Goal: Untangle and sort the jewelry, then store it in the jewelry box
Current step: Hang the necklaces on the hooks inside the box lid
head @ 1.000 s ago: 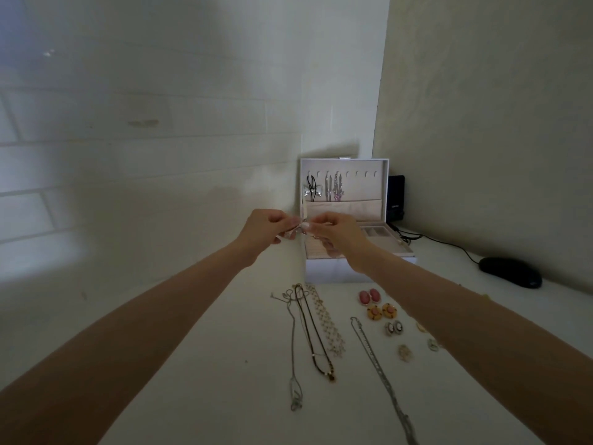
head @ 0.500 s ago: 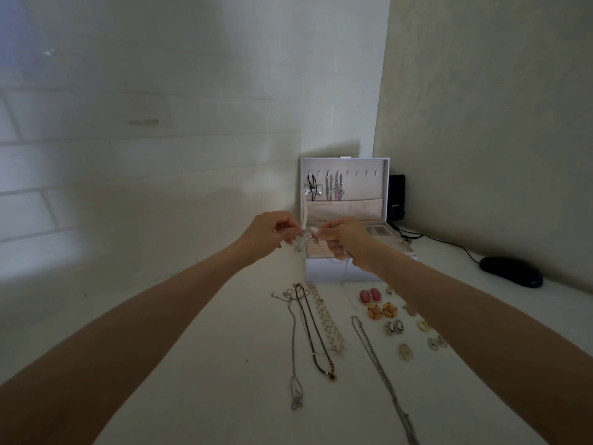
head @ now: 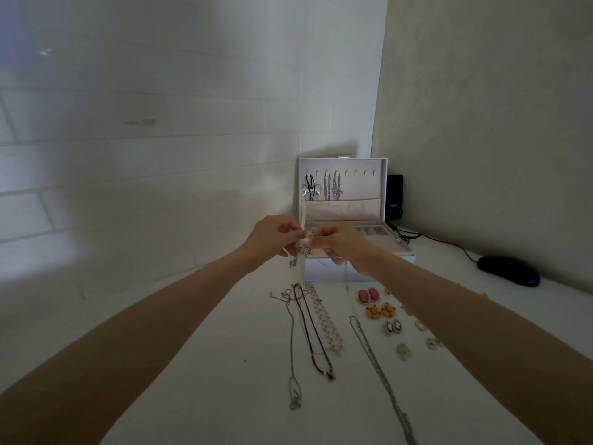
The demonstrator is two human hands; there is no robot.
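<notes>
"Hands first: what had they got?"

"Both were up in front of the box, fingertips almost meeting. My left hand and right hand each pinched the same silver piece between thumb and curled fingers."

"What room was there around them?"

"Not much ahead. The box sat in the corner, its lid upright and open towards me, with a few pieces already hung inside. A wall ran close along the left. Between my forearms the table held four necklaces and, right of them, earrings in pairs, some of them half under my right forearm. White tabletop stretched from the necklaces out to the left wall. A mouse lay well off to the right, its cable leading back to the corner."

"Which way did the piece point?"

"Nearly upright. From the pinch it hung down and a little left, its sparkly end below my left fingers, off the table."

"And against the hands?"

"Right between them, just before the box's left front corner, beside the lid's white strap. How far it ran under my right palm I couldn't tell."
</notes>
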